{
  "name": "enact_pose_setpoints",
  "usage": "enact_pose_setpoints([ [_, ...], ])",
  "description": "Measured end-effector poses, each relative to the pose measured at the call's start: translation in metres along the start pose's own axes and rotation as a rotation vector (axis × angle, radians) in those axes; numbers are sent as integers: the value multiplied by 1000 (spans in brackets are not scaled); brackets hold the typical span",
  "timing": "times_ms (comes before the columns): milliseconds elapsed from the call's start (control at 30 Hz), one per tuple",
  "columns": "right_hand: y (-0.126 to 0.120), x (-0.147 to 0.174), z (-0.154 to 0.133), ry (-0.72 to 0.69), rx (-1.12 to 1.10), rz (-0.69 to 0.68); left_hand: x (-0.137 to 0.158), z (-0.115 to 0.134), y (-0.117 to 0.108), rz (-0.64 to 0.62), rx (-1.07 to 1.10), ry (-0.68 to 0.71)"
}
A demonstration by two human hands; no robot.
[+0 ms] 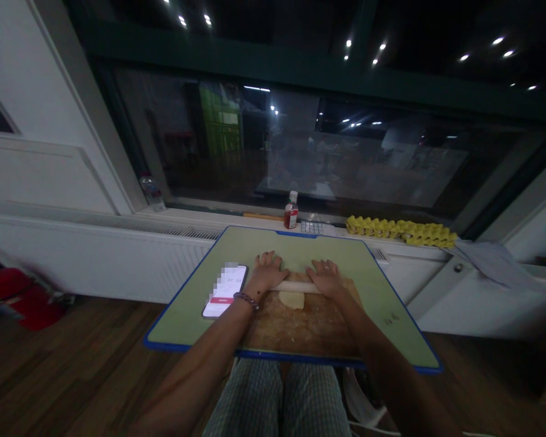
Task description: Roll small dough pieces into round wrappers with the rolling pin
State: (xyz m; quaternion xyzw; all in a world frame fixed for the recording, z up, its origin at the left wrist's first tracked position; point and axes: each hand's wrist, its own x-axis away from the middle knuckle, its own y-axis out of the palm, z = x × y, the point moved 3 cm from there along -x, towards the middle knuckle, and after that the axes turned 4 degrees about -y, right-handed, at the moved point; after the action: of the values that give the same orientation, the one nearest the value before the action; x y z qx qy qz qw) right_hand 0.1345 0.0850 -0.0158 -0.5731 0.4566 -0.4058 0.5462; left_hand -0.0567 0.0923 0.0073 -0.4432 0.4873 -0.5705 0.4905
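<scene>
A pale wooden rolling pin [298,287] lies crosswise on a brown wooden board [295,334]. On its left end rests my left hand [267,274], fingers spread and stretched forward, with a beaded bracelet [246,299] on the wrist. My right hand [326,277] lies flat over the other end, fingers extended and a ring on one of them. Both palms press on the pin without the fingers wrapping it. Just on the near side of the pin, a flat, pale piece of dough [292,300] shows; whether it continues beneath the pin is hidden.
The board lies on a small green table [391,303] with a blue edge. A lit phone [227,291] is left of my hands. Behind, the windowsill carries a red sauce bottle [291,211], a clear bottle [151,192] and yellow egg cartons [400,230]. A red extinguisher [25,297] stands at left.
</scene>
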Motion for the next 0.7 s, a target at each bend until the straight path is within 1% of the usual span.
enact_pose_setpoints([
  [133,-4,9,-2,78,-8,53,11,2,0,12,9,25],
  [200,-9,11,-5,82,4,85,17,3,1,26,11,56],
  [300,-16,12,-17,-20,2,105,23,5,5,11,20,94],
  [400,-18,5,-35,-153,-33,74,26,5,10,-45,35,50],
  [467,-16,-3,-48,-200,-44,57,28,6,10,-36,37,39],
  [533,-14,-10,-58,-209,-43,60,31,7,9,38,26,34],
  [633,-11,-19,-64,-197,-38,68,36,9,5,235,8,-2],
  [700,-9,-22,-63,-178,-32,70,38,11,2,330,5,-4],
])
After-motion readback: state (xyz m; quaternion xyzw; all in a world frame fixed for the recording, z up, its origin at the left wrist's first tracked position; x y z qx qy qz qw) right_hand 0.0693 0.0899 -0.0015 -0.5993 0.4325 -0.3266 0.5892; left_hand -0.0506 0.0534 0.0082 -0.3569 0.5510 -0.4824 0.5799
